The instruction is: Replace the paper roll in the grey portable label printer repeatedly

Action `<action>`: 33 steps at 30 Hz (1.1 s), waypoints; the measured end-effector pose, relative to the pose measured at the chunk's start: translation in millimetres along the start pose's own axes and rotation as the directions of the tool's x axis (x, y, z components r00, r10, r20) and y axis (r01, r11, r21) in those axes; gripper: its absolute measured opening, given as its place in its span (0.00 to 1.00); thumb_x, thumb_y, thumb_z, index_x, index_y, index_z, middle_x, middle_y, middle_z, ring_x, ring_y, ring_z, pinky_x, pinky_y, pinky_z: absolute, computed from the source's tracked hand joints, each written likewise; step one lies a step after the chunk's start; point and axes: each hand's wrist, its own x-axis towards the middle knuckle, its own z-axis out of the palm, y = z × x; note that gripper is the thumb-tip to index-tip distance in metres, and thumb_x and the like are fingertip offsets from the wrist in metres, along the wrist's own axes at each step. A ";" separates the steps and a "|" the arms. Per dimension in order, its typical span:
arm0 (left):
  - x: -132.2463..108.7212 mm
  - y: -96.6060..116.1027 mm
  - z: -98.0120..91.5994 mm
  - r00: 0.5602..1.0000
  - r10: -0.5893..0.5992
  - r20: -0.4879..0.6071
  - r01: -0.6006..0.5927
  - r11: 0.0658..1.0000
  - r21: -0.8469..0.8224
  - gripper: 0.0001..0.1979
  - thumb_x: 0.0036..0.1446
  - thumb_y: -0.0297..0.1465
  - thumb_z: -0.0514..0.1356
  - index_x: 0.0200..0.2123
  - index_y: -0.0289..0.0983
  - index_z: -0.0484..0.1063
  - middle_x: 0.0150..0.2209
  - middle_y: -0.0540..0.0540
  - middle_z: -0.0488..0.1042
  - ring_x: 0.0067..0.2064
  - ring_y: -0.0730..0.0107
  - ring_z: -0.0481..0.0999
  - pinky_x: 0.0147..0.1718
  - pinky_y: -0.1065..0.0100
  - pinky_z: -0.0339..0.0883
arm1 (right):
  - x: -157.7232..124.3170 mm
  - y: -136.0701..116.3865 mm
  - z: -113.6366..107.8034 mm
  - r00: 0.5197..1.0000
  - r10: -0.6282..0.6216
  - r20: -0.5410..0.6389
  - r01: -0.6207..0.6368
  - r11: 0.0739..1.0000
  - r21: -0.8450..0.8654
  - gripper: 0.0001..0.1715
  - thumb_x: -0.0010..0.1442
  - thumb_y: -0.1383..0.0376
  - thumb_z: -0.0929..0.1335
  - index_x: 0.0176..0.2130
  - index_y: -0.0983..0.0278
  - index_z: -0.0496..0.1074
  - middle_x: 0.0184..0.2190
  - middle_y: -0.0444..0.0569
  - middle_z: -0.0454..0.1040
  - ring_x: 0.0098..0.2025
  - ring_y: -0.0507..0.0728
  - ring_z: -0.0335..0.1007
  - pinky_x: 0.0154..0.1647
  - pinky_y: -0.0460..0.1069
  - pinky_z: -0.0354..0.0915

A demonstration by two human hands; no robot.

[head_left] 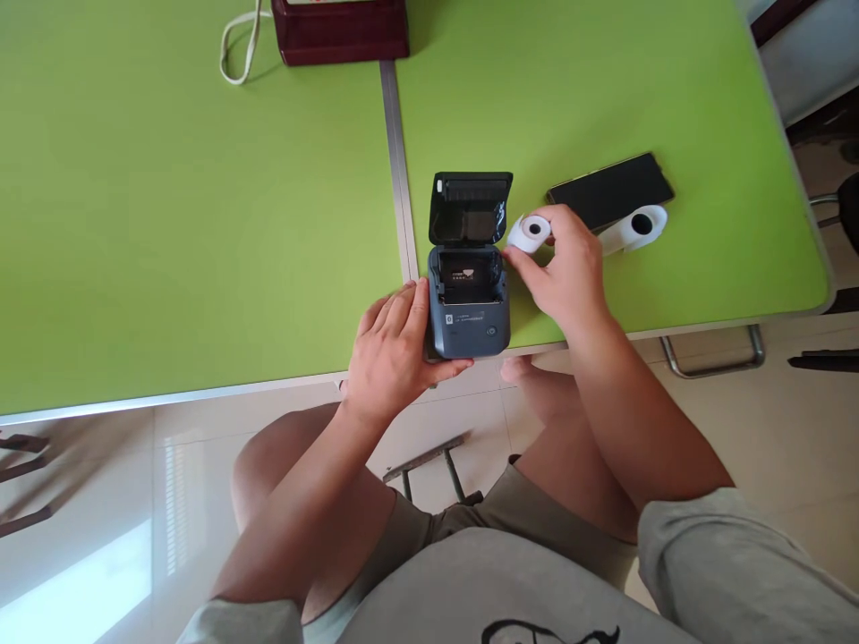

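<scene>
A small dark blue-grey label printer (468,329) stands at the table's near edge with its black lid (470,207) swung up. Its paper bay looks to hold no roll. My left hand (393,349) grips the printer's left side, the thumb along its front lower edge. Between the thumb and fingers of my right hand (567,264) is a white paper roll (530,233), just right of the raised lid. Beyond that hand lies a second white paper roll (648,225), partly unwound toward my fingers.
A black smartphone (614,190) lies behind the second roll. At the far edge of view sits a dark red box (341,34) with a white cord (250,54). A metal strip (399,170) divides the green tabletop (201,224). A stool (429,461) shows below.
</scene>
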 end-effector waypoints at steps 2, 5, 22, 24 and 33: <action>0.5 -0.5 0.5 1.000 -0.001 -0.001 0.001 1.000 -0.003 0.57 0.61 0.69 0.51 0.74 0.28 0.58 0.64 0.27 0.75 0.65 0.43 0.75 0.65 0.51 0.66 | -2.0 -6.1 -5.4 0.997 0.023 0.067 -0.020 0.999 -0.046 0.17 0.63 0.61 0.71 0.52 0.56 0.71 0.49 0.54 0.81 0.50 0.66 0.79 0.52 0.63 0.74; 0.9 -0.7 0.9 1.000 0.000 -0.014 0.000 1.000 -0.002 0.58 0.60 0.70 0.49 0.74 0.29 0.58 0.63 0.27 0.75 0.65 0.43 0.75 0.66 0.52 0.65 | -6.8 -17.9 -25.9 0.999 -0.010 0.053 0.014 0.997 -0.076 0.25 0.64 0.62 0.70 0.60 0.57 0.68 0.56 0.57 0.78 0.57 0.69 0.77 0.56 0.65 0.72; 4.2 -0.6 1.4 0.999 -0.043 -0.031 0.044 0.998 0.035 0.59 0.56 0.74 0.46 0.71 0.31 0.63 0.62 0.29 0.77 0.62 0.43 0.78 0.62 0.52 0.68 | -16.4 77.8 -68.2 0.982 0.175 -0.065 -0.181 0.979 -0.093 0.36 0.64 0.55 0.70 0.67 0.52 0.59 0.61 0.61 0.72 0.55 0.68 0.72 0.47 0.59 0.69; 3.8 -0.7 1.6 0.998 -0.053 -0.023 0.054 0.998 0.030 0.60 0.56 0.74 0.47 0.72 0.31 0.62 0.62 0.29 0.77 0.62 0.42 0.78 0.61 0.51 0.68 | -15.3 77.9 -68.4 0.977 0.206 -0.051 -0.210 0.976 -0.067 0.35 0.65 0.54 0.70 0.66 0.53 0.60 0.55 0.59 0.76 0.49 0.66 0.73 0.47 0.60 0.69; 3.3 -0.6 0.3 0.999 -0.045 0.021 0.045 0.999 0.010 0.60 0.55 0.73 0.51 0.74 0.31 0.59 0.65 0.28 0.74 0.64 0.41 0.75 0.63 0.50 0.66 | -12.7 2.1 -65.7 0.976 -0.005 -0.217 0.021 0.997 0.070 0.24 0.65 0.58 0.67 0.59 0.56 0.63 0.55 0.61 0.75 0.55 0.66 0.77 0.53 0.60 0.73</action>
